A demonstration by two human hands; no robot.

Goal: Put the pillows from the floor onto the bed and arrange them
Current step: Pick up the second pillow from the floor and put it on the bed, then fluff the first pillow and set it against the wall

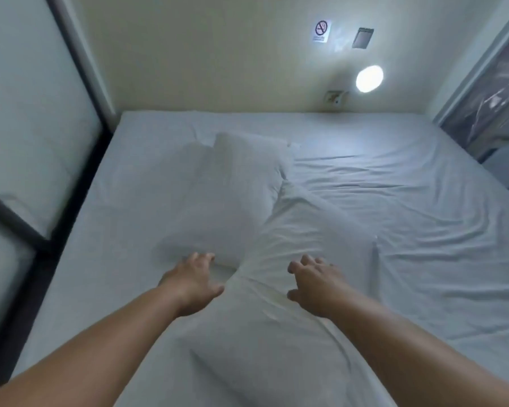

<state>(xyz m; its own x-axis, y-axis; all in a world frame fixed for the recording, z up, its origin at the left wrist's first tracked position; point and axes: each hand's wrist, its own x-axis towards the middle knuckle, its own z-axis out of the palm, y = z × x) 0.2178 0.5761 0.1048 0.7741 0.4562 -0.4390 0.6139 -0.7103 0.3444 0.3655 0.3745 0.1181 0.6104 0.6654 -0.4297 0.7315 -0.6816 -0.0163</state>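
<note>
Two white pillows lie on the bed (pixel 423 201), which has a pale wrinkled sheet. The far pillow (pixel 224 186) lies left of centre, pointing toward the headboard wall. The near pillow (pixel 276 289) lies lengthwise toward me and overlaps the far one's lower right side. My left hand (pixel 193 282) rests with spread fingers at the seam between the two pillows. My right hand (pixel 316 284) hovers on the near pillow's right side, fingers apart. Neither hand grips anything.
A dark-framed glass partition (pixel 41 142) runs along the bed's left side. The cream wall behind the bed carries a lit round lamp (pixel 369 78), a socket (pixel 334 98) and a no-smoking sign (pixel 321 30). A door frame (pixel 482 83) stands at the right.
</note>
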